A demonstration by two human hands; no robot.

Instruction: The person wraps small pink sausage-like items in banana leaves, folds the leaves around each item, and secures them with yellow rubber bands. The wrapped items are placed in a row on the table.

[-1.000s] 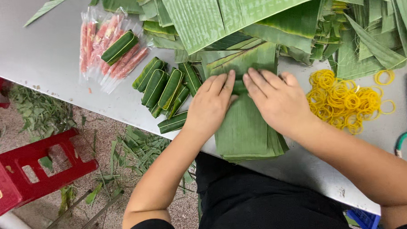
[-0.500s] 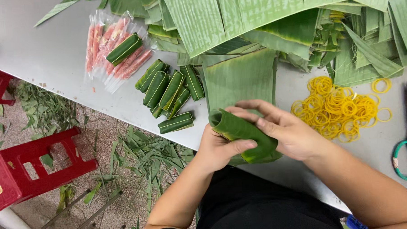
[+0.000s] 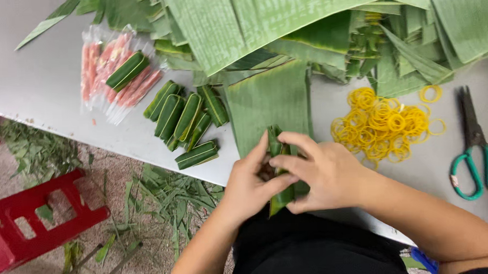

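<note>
Both hands hold a green leaf roll (image 3: 281, 198) at the near edge of the grey table (image 3: 42, 84). My left hand (image 3: 251, 182) grips its left side with the thumb up along the leaf. My right hand (image 3: 318, 169) wraps it from the right, fingers folded over the top end. Under the hands lies a flat banana leaf sheet (image 3: 270, 101). Several finished leaf rolls (image 3: 186, 120) lie in a group to the left. A pile of yellow rubber bands (image 3: 387, 124) sits just right of my right hand.
Packets of pink sausages (image 3: 109, 77) lie at the left with one leaf roll on top. A big heap of banana leaves (image 3: 305, 21) covers the table's far side. Green-handled scissors (image 3: 474, 145) lie at the right. A red stool (image 3: 38, 220) and leaf scraps are on the floor.
A second ago both hands pressed flat on the leaf; they rolled it toward me, and now the roll is held upright at the table edge with its end being folded.
</note>
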